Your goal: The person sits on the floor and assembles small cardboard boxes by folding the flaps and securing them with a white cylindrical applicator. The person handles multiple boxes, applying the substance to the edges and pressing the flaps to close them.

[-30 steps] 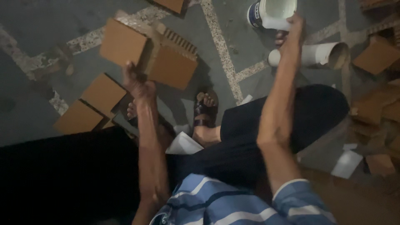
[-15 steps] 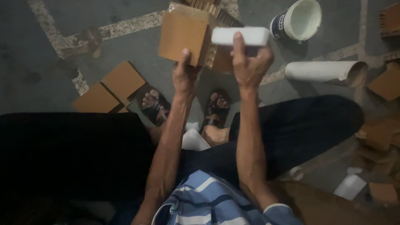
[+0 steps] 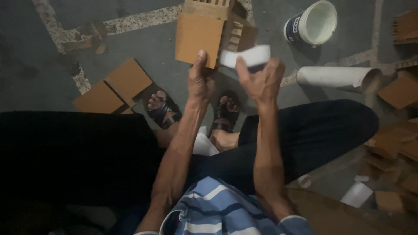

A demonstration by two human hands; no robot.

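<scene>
Left hand [image 3: 201, 80] closed on the lower edge of a cardboard block [image 3: 199, 38], thumb up against its flat brown face, lifted in front of the chest. Right hand [image 3: 261, 80] gripping a white strip [image 3: 244, 56], blurred, apparently paper or tape, right up against the block's ribbed side where the stacked corrugated layers [image 3: 235, 35] show. Strip touching or just beside that side; impossible to tell which through the blur.

Judging progress: block assembled and in hand, strip brought to it but not visibly stuck or wrapped round, so likely early in this piece's binding (a guess from the pose alone).

Below the hands, two sandalled feet [image 3: 162, 109] on the grey floor [image 3: 39, 82], legs in dark trousers, striped blue shirt nearest the camera. Left of the feet, two flat cardboard squares [image 3: 114, 89] lying side by side, seemingly untouched. Farther right, a white bucket [image 3: 314, 22] tipped on its side and a white tube [image 3: 337, 77] lying near it. More cardboard pieces [image 3: 394, 143] heaped along the right edge, with white scraps [image 3: 356, 193] among them.
</scene>
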